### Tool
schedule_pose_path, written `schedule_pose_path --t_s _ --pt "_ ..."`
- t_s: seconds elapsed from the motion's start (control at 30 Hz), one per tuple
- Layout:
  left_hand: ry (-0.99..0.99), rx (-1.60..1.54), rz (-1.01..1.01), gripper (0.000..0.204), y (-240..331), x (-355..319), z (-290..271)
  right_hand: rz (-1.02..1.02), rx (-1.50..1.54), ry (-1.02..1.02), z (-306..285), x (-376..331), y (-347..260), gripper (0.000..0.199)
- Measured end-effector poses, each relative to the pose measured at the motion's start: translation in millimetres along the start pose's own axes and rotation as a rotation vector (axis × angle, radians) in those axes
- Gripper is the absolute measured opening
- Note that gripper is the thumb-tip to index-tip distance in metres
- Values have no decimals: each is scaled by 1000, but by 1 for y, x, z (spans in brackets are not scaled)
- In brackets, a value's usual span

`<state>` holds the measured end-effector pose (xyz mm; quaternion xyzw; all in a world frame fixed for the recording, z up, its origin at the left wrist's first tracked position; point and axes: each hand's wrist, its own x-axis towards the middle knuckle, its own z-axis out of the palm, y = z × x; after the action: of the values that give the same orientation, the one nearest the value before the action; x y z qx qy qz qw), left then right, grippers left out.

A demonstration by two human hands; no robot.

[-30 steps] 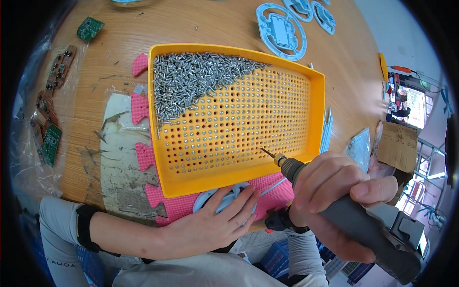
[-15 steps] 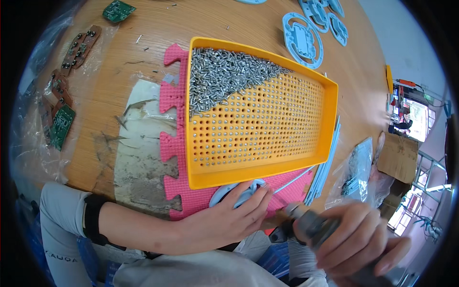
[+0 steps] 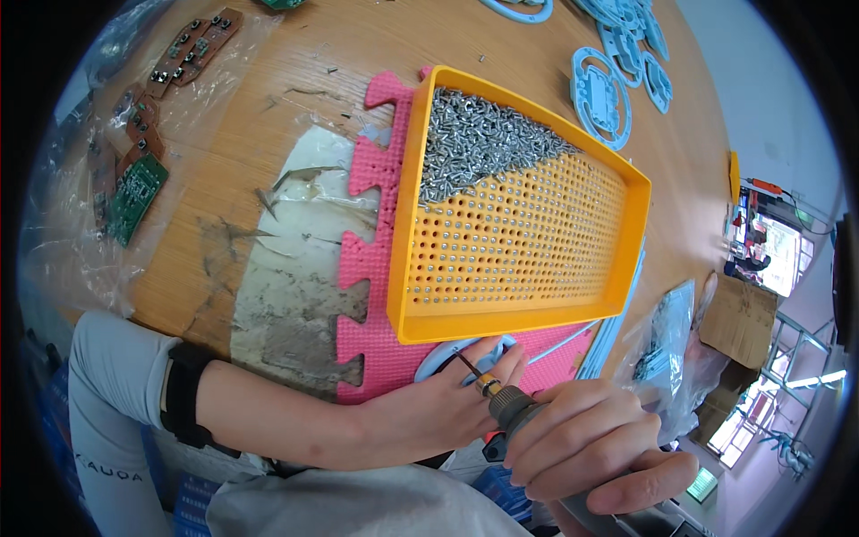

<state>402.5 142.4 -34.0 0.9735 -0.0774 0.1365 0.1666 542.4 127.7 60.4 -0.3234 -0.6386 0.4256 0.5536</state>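
The right hand (image 3: 591,443) has its fingers wrapped tight around a powered screwdriver (image 3: 514,413), whose thin bit points up and left toward a pale blue plastic part (image 3: 447,356). That part lies on a pink foam mat (image 3: 376,268), just below the near rim of an orange perforated tray (image 3: 404,268). The left hand (image 3: 438,407) rests flat on the blue part, fingers spread apart and pressing down, clamped on nothing. Small silver screws (image 3: 479,143) are heaped in the tray's far corner. Green and brown circuit boards (image 3: 134,192) lie under clear film at the left.

Judgement: the blue part looks light, thin and stiff, liable to skid or crack under the bit; best steadied by its rim. The screwdriver is rigid and heavier, properly held around its barrel.
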Motion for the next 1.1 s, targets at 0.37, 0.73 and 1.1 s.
schedule_pose_path --t_s 0.37,0.73,1.1 --pt "78 -33 -82 54 8 -3 7 -64 43 55 15 3 19 23" --pt "-84 14 62 55 -5 2 -6 -194 200 -88 -2 10 26 51" --pt "-74 -34 54 45 -7 3 -11 -152 -136 235 -47 -17 -5 21"
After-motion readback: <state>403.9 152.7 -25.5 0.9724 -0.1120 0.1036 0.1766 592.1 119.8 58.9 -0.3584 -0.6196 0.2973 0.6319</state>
